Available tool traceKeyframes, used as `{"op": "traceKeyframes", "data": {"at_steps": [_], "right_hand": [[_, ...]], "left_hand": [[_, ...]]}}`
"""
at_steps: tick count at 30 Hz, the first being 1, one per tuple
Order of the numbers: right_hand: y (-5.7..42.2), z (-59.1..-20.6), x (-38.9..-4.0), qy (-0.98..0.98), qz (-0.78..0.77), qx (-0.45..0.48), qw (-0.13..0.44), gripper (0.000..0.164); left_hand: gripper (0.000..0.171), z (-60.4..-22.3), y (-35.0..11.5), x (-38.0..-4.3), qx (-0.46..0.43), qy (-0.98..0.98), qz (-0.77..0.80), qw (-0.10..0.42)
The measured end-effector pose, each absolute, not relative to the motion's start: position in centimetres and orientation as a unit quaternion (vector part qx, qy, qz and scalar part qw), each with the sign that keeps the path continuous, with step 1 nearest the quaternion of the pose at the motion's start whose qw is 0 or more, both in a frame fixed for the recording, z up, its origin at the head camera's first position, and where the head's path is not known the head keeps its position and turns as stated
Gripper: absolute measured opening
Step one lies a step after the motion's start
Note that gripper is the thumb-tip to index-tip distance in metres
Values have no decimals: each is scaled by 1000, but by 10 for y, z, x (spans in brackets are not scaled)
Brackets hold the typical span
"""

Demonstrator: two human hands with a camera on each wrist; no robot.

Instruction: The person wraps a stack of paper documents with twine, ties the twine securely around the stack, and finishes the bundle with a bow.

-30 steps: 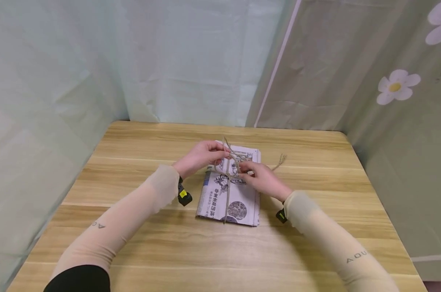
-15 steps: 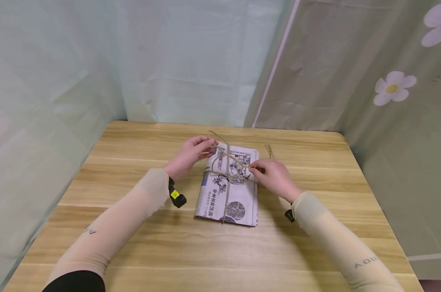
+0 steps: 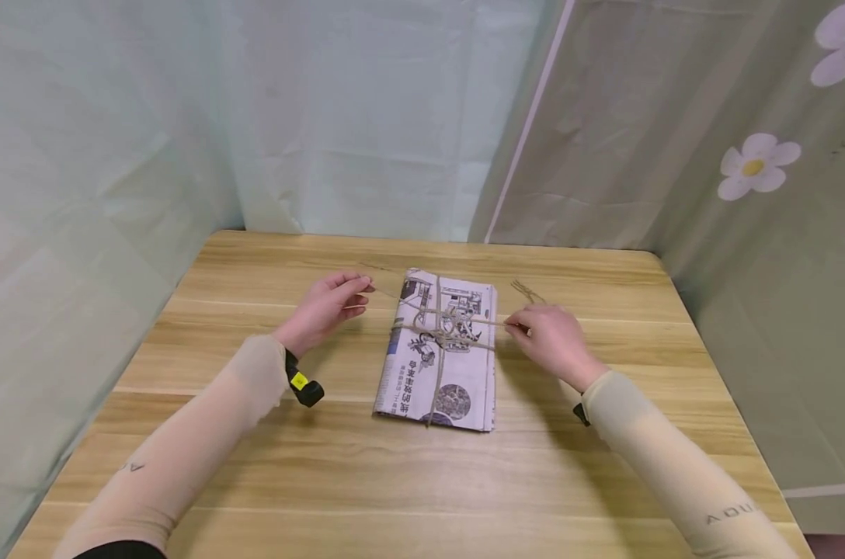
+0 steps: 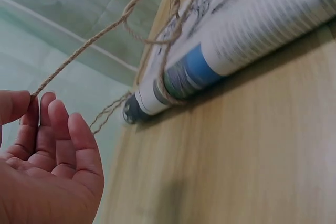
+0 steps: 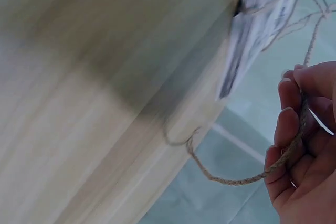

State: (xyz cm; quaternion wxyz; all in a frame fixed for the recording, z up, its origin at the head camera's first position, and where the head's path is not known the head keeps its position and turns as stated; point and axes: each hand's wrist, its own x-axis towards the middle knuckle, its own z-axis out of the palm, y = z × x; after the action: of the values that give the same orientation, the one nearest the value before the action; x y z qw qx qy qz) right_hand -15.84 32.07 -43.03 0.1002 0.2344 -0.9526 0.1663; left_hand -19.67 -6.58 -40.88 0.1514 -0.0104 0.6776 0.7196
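Note:
A folded newspaper bundle point(image 3: 457, 369) lies on the wooden table, with twine point(image 4: 79, 52) crossing it both lengthwise and widthwise. Left of the bundle, my left hand point(image 3: 325, 307) pinches one twine end between thumb and forefinger; its other fingers are loosely bent. On the right side, my right hand point(image 3: 551, 341) pinches the other strand, and its tail point(image 5: 236, 182) runs through the palm and hangs down in the right wrist view. Both strands run from a loose loop point(image 4: 149, 14) above the crossing. Neither hand touches the newspaper.
The wooden table point(image 3: 422, 489) has rounded back corners. Pale curtains point(image 3: 366, 116) hang behind and at both sides, with white flowers point(image 3: 758, 167) printed on the right one. A dark camera point(image 3: 307, 390) is strapped to the left wrist.
Both hands have moved apart, left hand leftward and right hand rightward, drawing the strands outward. The loop over the bundle has become smaller. The bundle has stayed in place.

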Motion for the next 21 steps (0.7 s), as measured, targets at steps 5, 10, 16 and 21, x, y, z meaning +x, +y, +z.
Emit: {"op": "traceKeyframes", "data": {"at_steps": [5,10,16,21], "right_hand": [[337,-438,-155,-958,121,236,108,8],[349,-444,-153,-963,93,234,100,7],[358,-448,-150,-969,70,221,82,8],[366,-450,-150,-971,51,219,78,8]], "left_hand": [[42,-416,-78,-193,-33,692,701,168],[53,-420,-90,-190,-61,706,684,174],[44,-423,-107,-185,-74,712,676,175],[35,-426,-122,-183,-82,712,674,180]]}}
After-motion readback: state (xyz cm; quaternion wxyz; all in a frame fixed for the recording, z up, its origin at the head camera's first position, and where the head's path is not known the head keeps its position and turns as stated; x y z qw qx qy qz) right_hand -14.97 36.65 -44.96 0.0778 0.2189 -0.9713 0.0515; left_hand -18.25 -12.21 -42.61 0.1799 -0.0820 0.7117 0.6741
